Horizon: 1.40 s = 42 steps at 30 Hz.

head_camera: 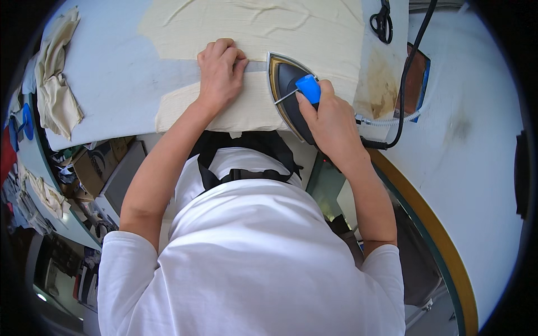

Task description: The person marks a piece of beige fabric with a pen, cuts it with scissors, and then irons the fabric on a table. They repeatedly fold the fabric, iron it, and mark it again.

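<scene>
My right hand grips the handle of a steam iron, which has a blue grip piece. The iron's pointed tip faces away from me, over two pieces of cream crinkled fabric. The smaller piece lies along the near table edge, the larger piece beyond it. A narrow gap of pale table cover separates them left of the iron. Across this gap rests my left hand, fingers bent down near the larger piece's edge. Its fingertips are partly hidden, so whether they pinch cloth is unclear.
Black-handled scissors lie at the far right of the padded table. A black cable and a clear hose run from the iron. Crumpled cream cloth lies at left, above a cardboard box. A brown stain marks the cover.
</scene>
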{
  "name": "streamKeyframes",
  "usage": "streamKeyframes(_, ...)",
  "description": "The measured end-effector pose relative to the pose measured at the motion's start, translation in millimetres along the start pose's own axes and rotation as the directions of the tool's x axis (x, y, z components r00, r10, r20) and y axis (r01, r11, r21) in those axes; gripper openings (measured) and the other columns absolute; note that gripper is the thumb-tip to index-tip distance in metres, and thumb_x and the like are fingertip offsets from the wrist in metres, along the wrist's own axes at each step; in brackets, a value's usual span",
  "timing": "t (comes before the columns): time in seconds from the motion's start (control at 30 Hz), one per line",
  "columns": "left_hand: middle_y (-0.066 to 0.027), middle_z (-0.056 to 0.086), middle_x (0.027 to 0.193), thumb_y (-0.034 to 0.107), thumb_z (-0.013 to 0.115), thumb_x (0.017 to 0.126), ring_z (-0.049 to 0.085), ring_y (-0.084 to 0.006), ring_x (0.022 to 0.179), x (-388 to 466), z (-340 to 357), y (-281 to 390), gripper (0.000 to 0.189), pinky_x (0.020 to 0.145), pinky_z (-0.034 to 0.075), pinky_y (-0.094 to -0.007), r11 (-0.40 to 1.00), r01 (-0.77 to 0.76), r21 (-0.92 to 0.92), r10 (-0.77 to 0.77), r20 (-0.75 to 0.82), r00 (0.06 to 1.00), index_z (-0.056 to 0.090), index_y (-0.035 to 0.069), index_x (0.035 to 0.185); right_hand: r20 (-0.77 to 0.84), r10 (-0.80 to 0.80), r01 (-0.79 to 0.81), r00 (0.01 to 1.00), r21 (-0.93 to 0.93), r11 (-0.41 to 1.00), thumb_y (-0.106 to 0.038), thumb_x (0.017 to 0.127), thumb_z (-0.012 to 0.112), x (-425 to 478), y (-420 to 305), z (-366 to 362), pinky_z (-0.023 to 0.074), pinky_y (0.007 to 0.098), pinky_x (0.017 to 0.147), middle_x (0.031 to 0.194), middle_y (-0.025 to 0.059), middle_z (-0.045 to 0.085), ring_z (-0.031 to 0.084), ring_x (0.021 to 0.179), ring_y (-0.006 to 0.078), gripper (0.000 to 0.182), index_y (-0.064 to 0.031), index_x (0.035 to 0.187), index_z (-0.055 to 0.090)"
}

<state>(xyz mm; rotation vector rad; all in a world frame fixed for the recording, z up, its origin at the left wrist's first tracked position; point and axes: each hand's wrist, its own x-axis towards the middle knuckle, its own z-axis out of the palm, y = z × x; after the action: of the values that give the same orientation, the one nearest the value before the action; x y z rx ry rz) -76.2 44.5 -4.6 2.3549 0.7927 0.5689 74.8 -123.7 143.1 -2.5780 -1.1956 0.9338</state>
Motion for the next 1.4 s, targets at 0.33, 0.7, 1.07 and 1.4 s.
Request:
streamKeyframes(0.33, -0.0064, 0.062, 0.114, 0.012, 0.074, 0.087, 0.056, -0.0270, 0.111, 1.5, -1.0, -5.9, 0.007, 0.095, 0.036, -0.0416, 0.999, 0.043, 0.022, -0.043, 0.016, 0.999, 0.071, 0.007, 0.091, 0.021, 0.062, -0.062, 0.998, 0.020, 0.998, -0.035, 0.102, 0.063, 0.5, 1.0, -4.0, 0.0549, 0.0532, 0.073, 0.080, 0.0287, 0.070, 0.069, 0.078, 0.0475, 0.044, 0.0063, 0.113, 0.055)
streamKeyframes(0.7, -0.0062, 0.063, 0.112, 0.014, 0.075, 0.087, 0.056, -0.0267, 0.110, 11.7, -7.2, -0.5, 0.009, 0.095, 0.035, -0.0418, 0.991, 0.103, 0.089, -0.113, 0.123, 0.986, 0.073, 0.006, 0.089, 0.065, -0.102, 0.098, 0.993, 0.060, 0.993, -0.033, 0.100, 0.064, 11.2, 3.0, -6.4, 0.0542, 0.0528, 0.070, 0.079, 0.0276, 0.069, 0.069, 0.076, 0.0477, 0.039, 0.0042, 0.109, 0.056)
streamKeyframes(1.07, -0.0056, 0.061, 0.119, 0.013, 0.078, 0.083, 0.054, -0.0277, 0.115, -7.5, -25.7, -27.2, 0.020, 0.100, 0.035, -0.0418, 1.000, 0.012, 0.016, -0.012, 0.017, 1.000, 0.068, 0.010, 0.100, 0.104, -0.074, 0.080, 0.992, -0.056, 0.995, -0.033, 0.101, 0.064, 17.6, -17.1, -0.8, 0.0538, 0.0517, 0.070, 0.077, 0.0282, 0.068, 0.069, 0.076, 0.0474, 0.042, 0.0054, 0.117, 0.056)
streamKeyframes(1.4, -0.0063, 0.061, 0.116, 0.011, 0.073, 0.087, 0.055, -0.0284, 0.111, -3.5, -22.6, -29.6, 0.009, 0.098, 0.036, -0.0417, 0.999, 0.048, -0.006, -0.048, -0.017, 0.999, 0.068, 0.008, 0.093, 0.094, -0.108, 0.114, 0.990, -0.069, 0.991, -0.034, 0.102, 0.063, 17.1, -18.3, -2.5, 0.0561, 0.0529, 0.070, 0.076, 0.0282, 0.069, 0.070, 0.075, 0.0473, 0.041, 0.0058, 0.106, 0.054)
